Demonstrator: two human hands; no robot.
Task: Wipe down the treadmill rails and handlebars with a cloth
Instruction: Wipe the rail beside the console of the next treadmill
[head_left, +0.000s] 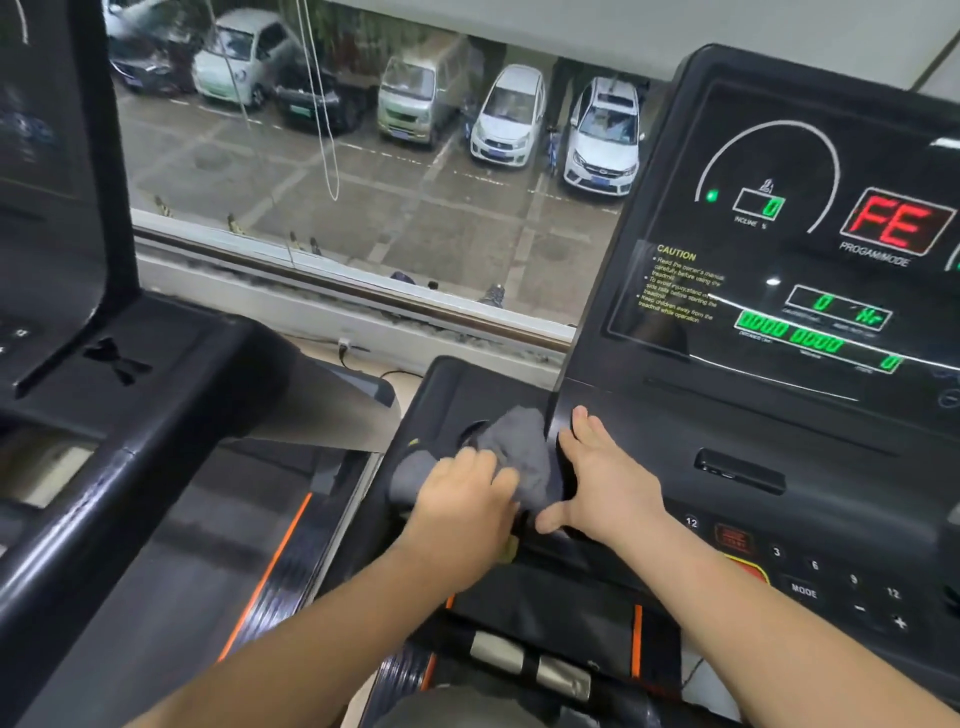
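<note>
While on one console (727, 415), two hands (530, 493), one grey cloth (519, 447).

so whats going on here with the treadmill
A person is wiping a treadmill with a grey cloth. The left hand presses the cloth into the tray at the left of the console, and the right hand lies flat and open beside it, touching the cloth's edge. The display is lit and shows FE. The metal grips lower down are not being touched.

cloth (511, 457) on console ledge (441, 395)
</note>
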